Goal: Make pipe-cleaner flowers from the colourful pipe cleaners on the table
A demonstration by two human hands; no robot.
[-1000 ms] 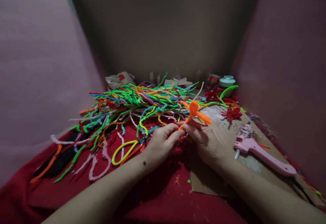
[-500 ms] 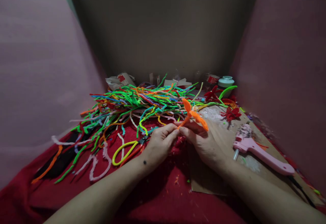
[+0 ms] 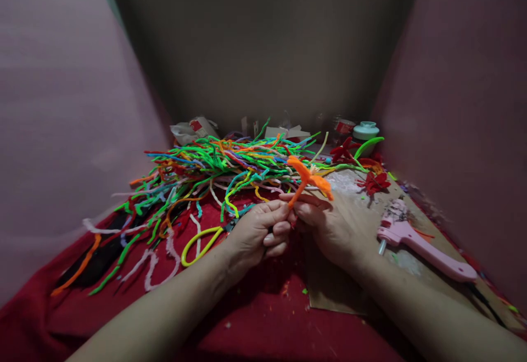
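An orange pipe-cleaner flower (image 3: 305, 178) stands tilted between my two hands, its petals spread at the top and its stem pointing down. My left hand (image 3: 263, 227) is closed, thumb and forefinger pinching the lower stem. My right hand (image 3: 323, 224) is closed around the same stem from the other side, its thumb and fingers close against it. The stem's lower end is hidden by my fingers. Just left of my left hand lie pliers with yellow handles (image 3: 197, 248), their head partly covered by loose pipe cleaners.
A heap of many-coloured pipe cleaners (image 3: 222, 156) spreads across the back and left of the red cloth (image 3: 255, 318). At right a pink glue gun (image 3: 424, 252) lies on cardboard (image 3: 333, 293). Beyond it are a red pipe-cleaner flower (image 3: 374, 184) and a pale teal-lidded jar (image 3: 365, 131).
The orange flower has turned and shifted slightly left, its petals facing differently. My left hand has rolled over, so its curled fingers now show below the stem.
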